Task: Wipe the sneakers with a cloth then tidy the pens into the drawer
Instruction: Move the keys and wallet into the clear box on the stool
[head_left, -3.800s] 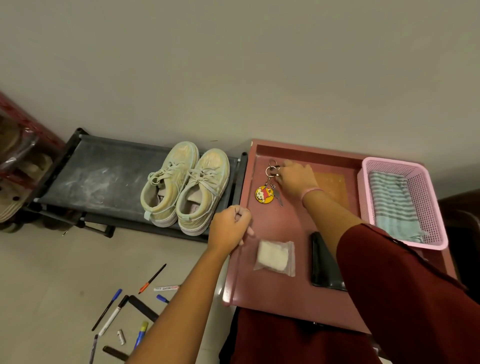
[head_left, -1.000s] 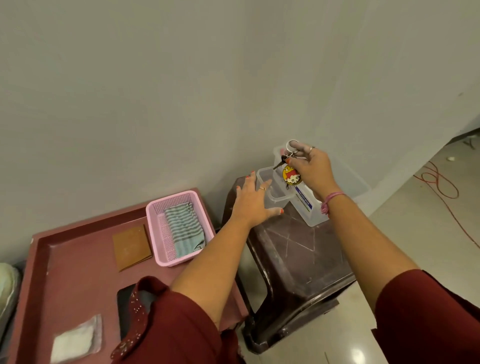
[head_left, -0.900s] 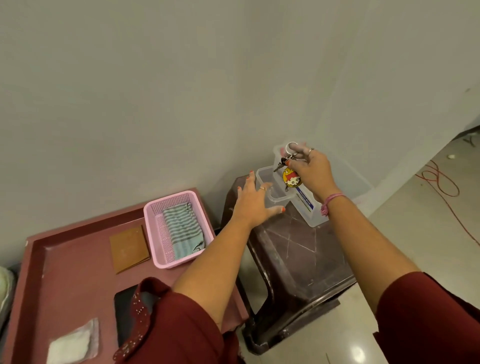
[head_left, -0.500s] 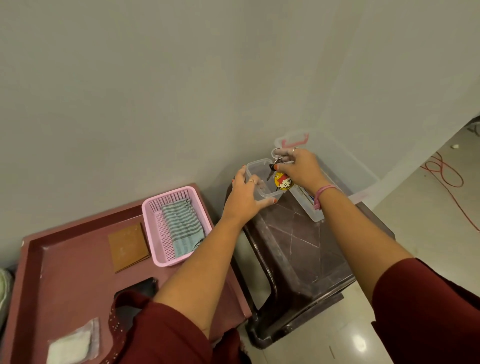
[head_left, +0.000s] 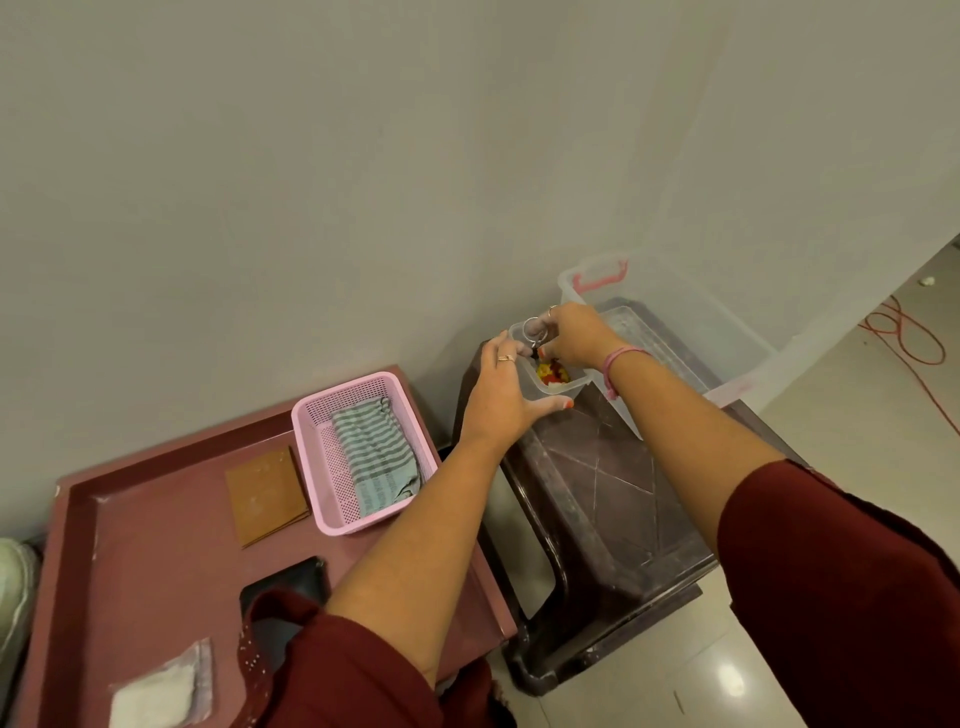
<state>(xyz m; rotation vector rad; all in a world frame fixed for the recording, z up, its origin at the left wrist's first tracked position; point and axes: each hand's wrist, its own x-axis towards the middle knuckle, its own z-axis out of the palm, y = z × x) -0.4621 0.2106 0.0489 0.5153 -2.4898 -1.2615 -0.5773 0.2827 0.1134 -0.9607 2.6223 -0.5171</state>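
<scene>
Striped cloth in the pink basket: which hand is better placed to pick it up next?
Probably the left hand: it is nearer the pink basket holding the striped cloth, while the right hand pinches the keys.

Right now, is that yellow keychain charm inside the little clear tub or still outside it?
Inside: the yellow charm sits below the clear tub rim, while the right hand pinches its ring above.

Basket (head_left: 332, 499) with cloth (head_left: 376, 457) sits on bench (head_left: 156, 561), far right corner. Wallet (head_left: 267, 496) just left of basket. Stool (head_left: 613, 499) right of bench carries small container (head_left: 550, 387).
</scene>
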